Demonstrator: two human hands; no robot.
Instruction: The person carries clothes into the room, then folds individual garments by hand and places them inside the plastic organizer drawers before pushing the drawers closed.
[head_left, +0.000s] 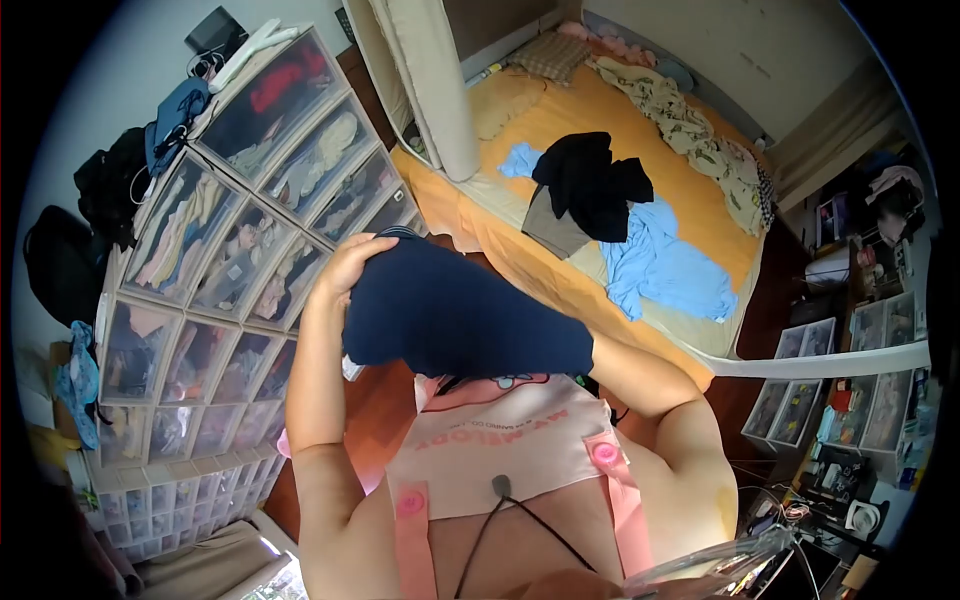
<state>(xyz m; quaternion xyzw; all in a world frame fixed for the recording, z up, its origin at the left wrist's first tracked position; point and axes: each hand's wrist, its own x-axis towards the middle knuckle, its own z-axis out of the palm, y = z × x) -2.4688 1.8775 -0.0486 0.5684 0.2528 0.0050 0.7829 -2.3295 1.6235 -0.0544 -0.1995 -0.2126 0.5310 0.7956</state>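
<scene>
A dark navy garment (450, 310) stretches across the front of the person's body, above a pink and white apron (490, 440). At its upper left end, beside a striped edge, my left hand (352, 262) grips the cloth with its fingers wrapped over it. My right forearm goes into the right end of the garment, and the cloth hides my right hand completely.
Clear-fronted drawers (240, 250) full of clothes stand on the left. On the bed (480, 215) lie a black garment (590, 180), a light blue garment (665, 262) and a grey cloth (552, 225). Storage boxes (790, 400) line the right side.
</scene>
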